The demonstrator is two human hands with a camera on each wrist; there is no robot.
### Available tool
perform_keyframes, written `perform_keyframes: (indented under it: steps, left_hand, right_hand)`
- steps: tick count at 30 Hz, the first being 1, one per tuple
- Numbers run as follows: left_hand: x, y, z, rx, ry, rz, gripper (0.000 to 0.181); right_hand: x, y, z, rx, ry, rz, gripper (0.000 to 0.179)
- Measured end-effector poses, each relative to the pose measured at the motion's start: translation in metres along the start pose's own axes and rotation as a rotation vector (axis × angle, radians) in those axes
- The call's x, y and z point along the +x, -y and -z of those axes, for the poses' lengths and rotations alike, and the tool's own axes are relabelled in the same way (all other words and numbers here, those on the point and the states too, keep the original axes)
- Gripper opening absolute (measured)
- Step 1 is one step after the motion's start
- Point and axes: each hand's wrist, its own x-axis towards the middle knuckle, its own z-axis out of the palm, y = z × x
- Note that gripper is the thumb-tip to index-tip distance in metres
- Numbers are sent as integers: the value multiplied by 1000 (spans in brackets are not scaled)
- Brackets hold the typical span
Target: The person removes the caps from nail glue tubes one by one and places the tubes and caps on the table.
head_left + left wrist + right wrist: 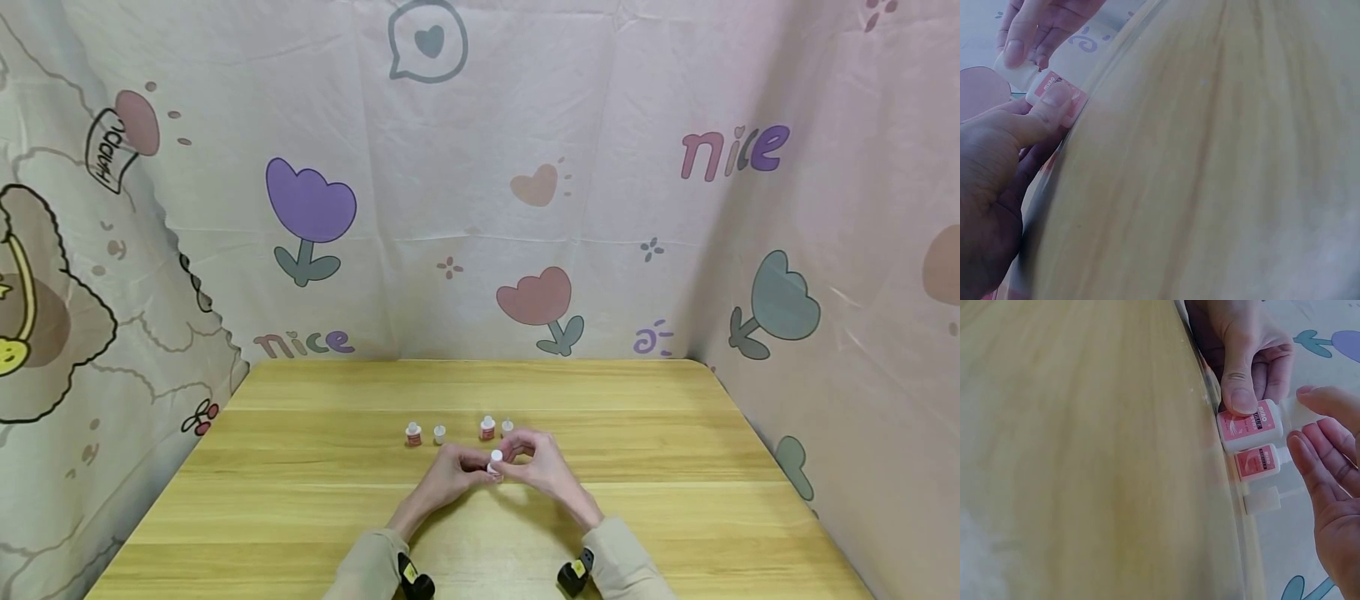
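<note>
Near the middle of the table, my left hand [450, 475] grips a small white glue bottle [1249, 428] with a pink label, its thumb pressed against the label. My right hand [546, 467] pinches the white cap [1297, 414] at the bottle's top between thumb and fingers. In the left wrist view the cap and bottle neck are in line, with the label partly covered by the left thumb. Just beyond the hands stand another glue bottle [487, 428], its cap off, and a white brush cap [507, 426] set upright beside it.
Farther left on the wooden table [300, 467] stand one more uncapped glue bottle [413, 434] and its white cap [439, 434]. A patterned cloth [450, 208] hangs behind the table's back edge and along both sides.
</note>
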Motion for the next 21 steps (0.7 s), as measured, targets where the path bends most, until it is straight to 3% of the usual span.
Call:
perform_keyframes:
  steps: [11, 21]
  left_hand:
    - [0, 0, 0, 6, -9, 8, 21]
    - [0, -2, 1, 9, 9, 35, 22]
  right_hand:
    - [0, 1, 0, -14, 17, 42, 17]
    - [-1, 2, 1, 3, -3, -33, 20]
